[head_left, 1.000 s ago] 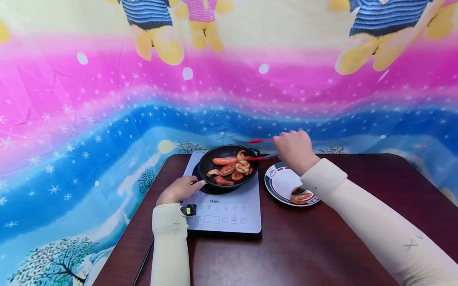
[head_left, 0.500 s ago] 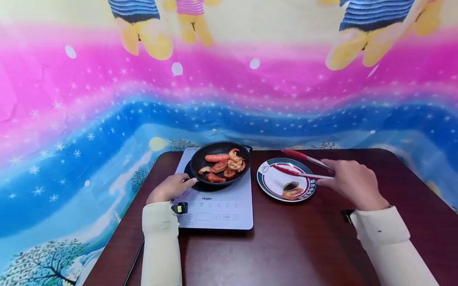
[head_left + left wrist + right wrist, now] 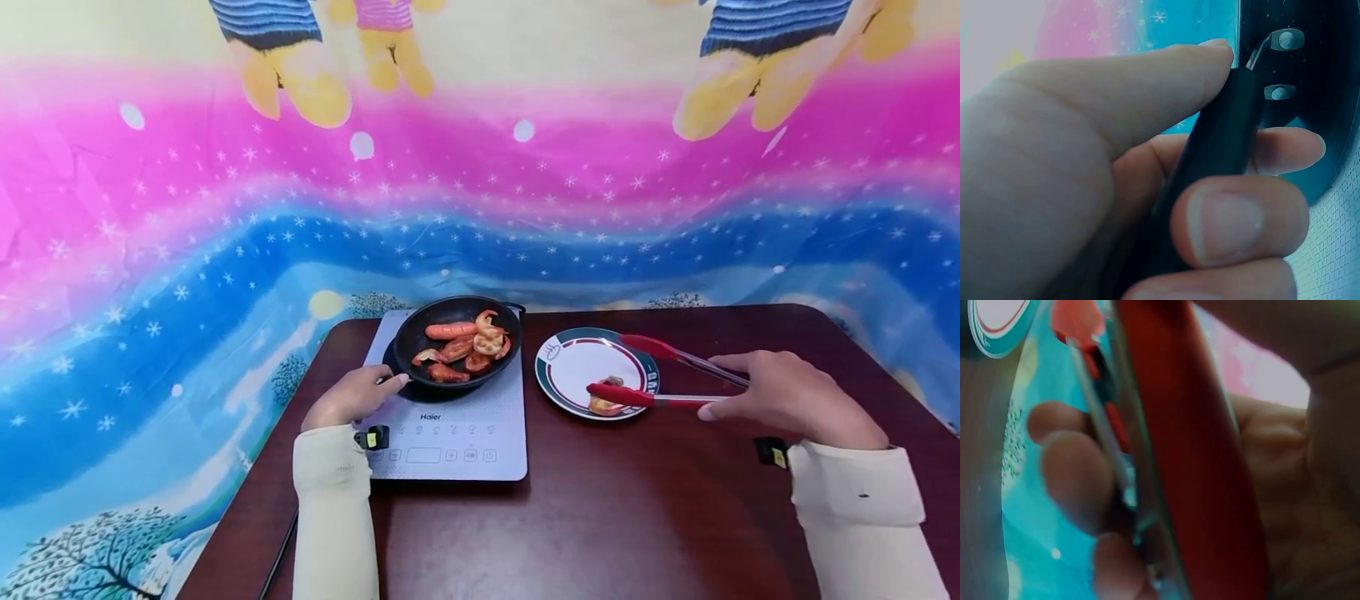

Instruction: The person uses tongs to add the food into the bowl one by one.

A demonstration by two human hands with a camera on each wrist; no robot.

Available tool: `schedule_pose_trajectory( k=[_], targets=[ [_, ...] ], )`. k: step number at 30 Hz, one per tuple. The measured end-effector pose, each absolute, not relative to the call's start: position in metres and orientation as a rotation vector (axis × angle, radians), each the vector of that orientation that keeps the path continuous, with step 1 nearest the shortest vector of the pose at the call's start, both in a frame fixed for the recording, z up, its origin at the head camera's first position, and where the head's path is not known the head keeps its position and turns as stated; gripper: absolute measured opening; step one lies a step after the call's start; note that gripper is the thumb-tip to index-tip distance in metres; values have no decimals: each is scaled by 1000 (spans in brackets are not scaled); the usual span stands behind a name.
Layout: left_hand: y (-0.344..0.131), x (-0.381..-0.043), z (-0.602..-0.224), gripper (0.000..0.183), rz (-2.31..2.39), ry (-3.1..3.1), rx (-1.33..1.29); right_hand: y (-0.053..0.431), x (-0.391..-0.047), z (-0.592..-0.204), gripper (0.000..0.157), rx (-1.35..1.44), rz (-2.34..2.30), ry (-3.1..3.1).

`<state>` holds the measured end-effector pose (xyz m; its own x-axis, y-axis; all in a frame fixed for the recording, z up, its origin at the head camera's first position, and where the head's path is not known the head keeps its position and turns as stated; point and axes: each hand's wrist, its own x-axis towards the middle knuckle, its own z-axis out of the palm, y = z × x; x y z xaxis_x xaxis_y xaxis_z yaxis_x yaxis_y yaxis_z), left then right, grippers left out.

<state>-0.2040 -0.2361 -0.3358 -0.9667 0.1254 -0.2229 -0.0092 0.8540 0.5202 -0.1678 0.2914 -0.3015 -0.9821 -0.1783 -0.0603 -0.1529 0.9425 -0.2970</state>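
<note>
My left hand [image 3: 352, 395] grips the black handle [image 3: 1225, 119] of a frying pan [image 3: 414, 335]. In the pan lie a scored sausage [image 3: 450, 331], a shrimp [image 3: 487, 319], a lotus root slice [image 3: 488, 343] and several browned pieces, including what looks like a chicken wing [image 3: 448, 372]. With my right hand [image 3: 798, 396] I hold red-tipped tongs [image 3: 633, 396], their arms spread apart, over the plate's right side. One tip covers part of the orange-brown food [image 3: 602, 407] on the round plate [image 3: 573, 367]; whether they touch I cannot tell.
The pan sits on a white induction cooktop [image 3: 480, 421], left of the plate. A black cord [image 3: 279, 554] runs along the left of the dark wooden table [image 3: 600, 517]. Behind the table hangs a printed cloth [image 3: 465, 208].
My right hand has swung from over the pan to the right of the plate, and the tongs' tips have lowered towards the food there. My left hand stays on the pan handle.
</note>
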Motion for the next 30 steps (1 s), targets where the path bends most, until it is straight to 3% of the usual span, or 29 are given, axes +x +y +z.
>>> schedule_pose_trajectory(
  k=[10,22,30],
  targets=[
    [-239,-203,-336,39,767,2784,82,299,-163,-304,98,-246,-483,2912],
    [-236,-205,-335,38,768,2780,76,287,-179,-318,107,-171,-425,3044],
    [-235,-204,-334,40,798,2766,82,271,-193,-335,81,-165,-554,3004]
  ],
)
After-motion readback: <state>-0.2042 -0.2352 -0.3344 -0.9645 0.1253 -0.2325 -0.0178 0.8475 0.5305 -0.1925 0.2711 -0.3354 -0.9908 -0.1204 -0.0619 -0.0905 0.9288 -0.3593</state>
